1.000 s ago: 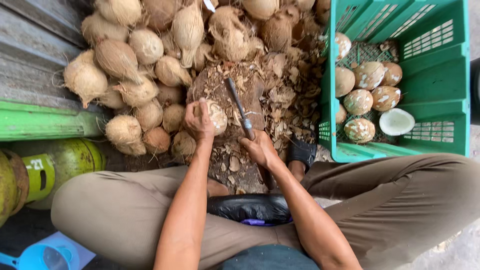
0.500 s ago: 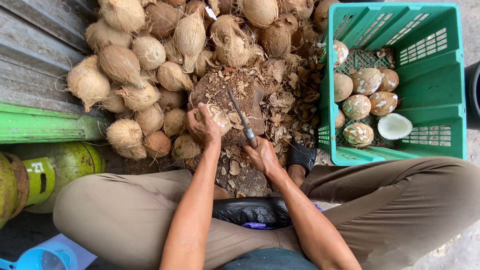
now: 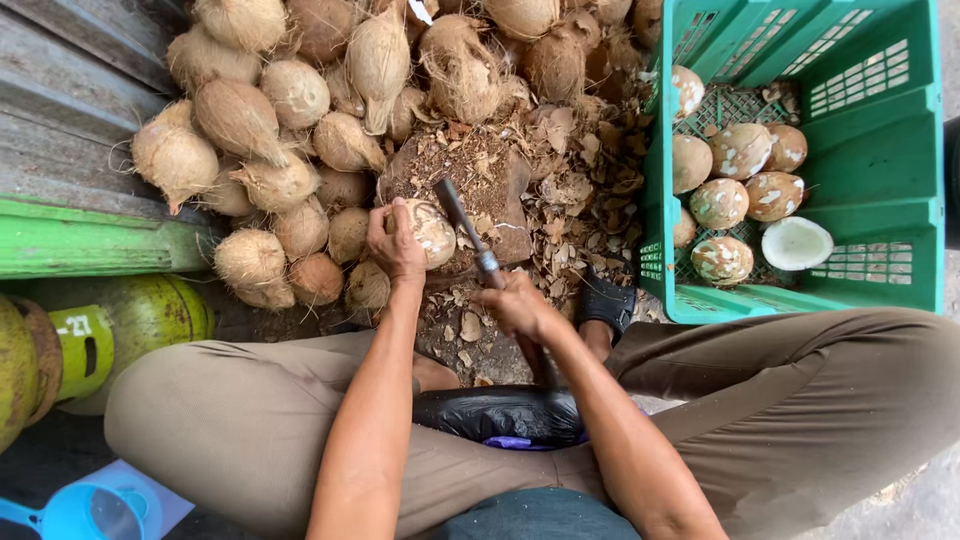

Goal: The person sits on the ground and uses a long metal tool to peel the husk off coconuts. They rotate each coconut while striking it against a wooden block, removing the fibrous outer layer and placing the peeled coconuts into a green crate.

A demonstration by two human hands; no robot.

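My left hand (image 3: 394,243) grips a partly husked coconut (image 3: 430,232) and holds it down on a wooden chopping block (image 3: 480,180) strewn with husk chips. In my right hand (image 3: 515,305) is a long dark knife (image 3: 462,226); its blade points away from me and lies against the right side of that coconut. I sit with both knees spread around the block.
A pile of brown husked coconuts (image 3: 300,110) lies behind and left of the block. On the right stands a green plastic crate (image 3: 880,170) with several peeled coconuts (image 3: 740,150). A green gas cylinder (image 3: 120,330) and a blue scoop (image 3: 80,510) sit at left.
The knife has come down from a raised angle onto the coconut's right side. My left hand has kept its grip on the coconut.
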